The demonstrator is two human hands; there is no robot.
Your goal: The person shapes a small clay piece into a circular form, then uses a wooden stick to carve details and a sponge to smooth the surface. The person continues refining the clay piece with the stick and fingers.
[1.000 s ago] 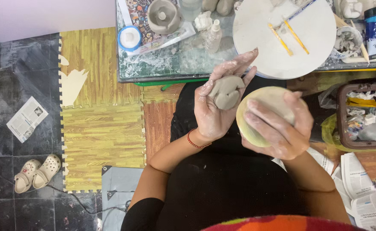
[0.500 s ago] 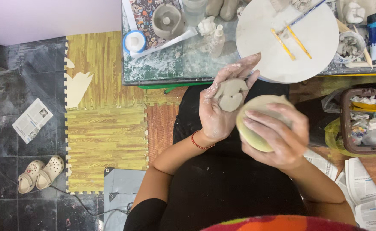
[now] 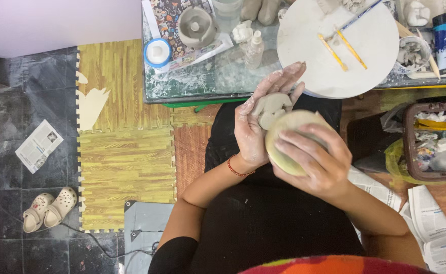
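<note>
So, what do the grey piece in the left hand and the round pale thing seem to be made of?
The grey piece looks like damp clay: matte, with grey smears over the left hand. The round pale thing under the right hand looks like a smooth sponge, perhaps.

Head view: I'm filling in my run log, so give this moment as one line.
left hand: cradles grey clay piece | right hand: fingers over round yellow sponge | sponge against clay | above lap, near table edge
</note>
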